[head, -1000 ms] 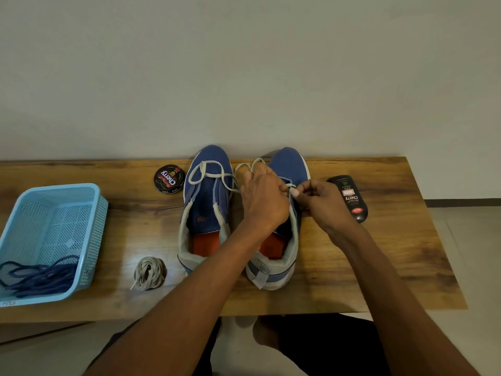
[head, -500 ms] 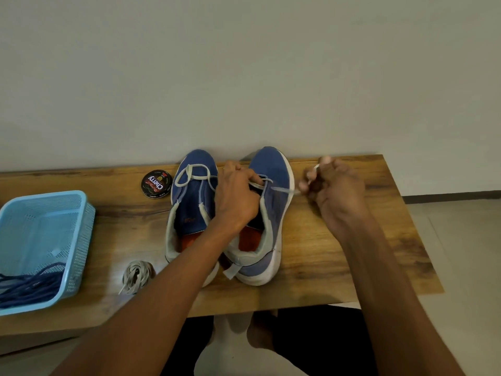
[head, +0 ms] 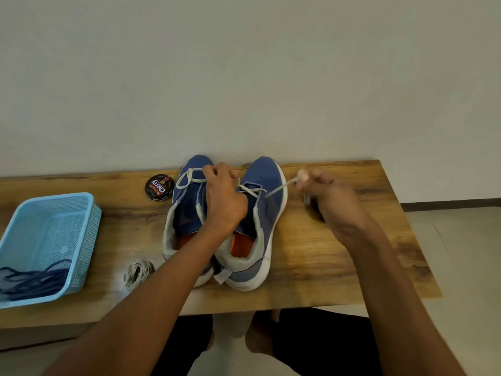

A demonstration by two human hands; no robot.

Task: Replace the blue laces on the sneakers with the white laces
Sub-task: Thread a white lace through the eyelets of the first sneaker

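- Centrally, two blue sneakers (head: 260, 213) are being kept side by side, toes at the table's (head: 339, 261) far edge by the wall.
- A white lace (head: 279, 188) is being pinched by the right hand (head: 325, 196) over bare wood.
- Lace loops are being gripped by the left hand (head: 225, 199).
- Blue laces (head: 35, 280) are lying in the basket (head: 81, 240) at the left edge.

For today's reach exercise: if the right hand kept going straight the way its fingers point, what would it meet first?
Probably nothing on the table: the right hand, pinching the white lace, points up-left toward the wall. Depth is unclear.
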